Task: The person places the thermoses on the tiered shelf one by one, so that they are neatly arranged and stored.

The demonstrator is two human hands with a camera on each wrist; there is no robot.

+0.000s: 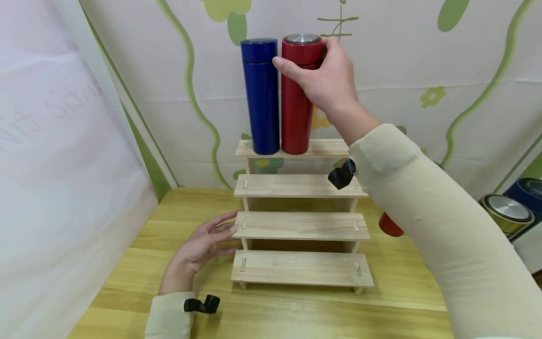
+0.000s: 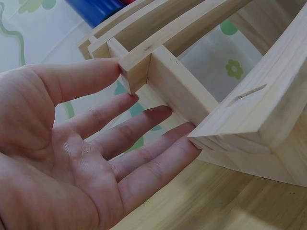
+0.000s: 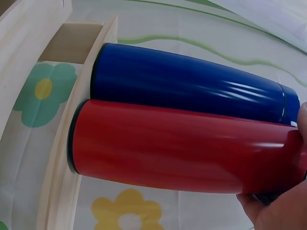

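On the top step of a wooden four-step display rack stand a blue thermos flask and, just right of it, a red thermos flask with a silver lid top. My right hand grips the red flask near its lid, thumb in front; its other fingers are mostly hidden behind. Both flasks appear upright with their bases at the step in the right wrist view. My left hand rests against the rack's left side, thumb and fairly straight fingertips touching the wood, as the left wrist view shows.
Under my right forearm, part of another red flask shows on the wooden table. At the right edge stand a gold flask and a dark blue one. A patterned cloth hangs behind the rack.
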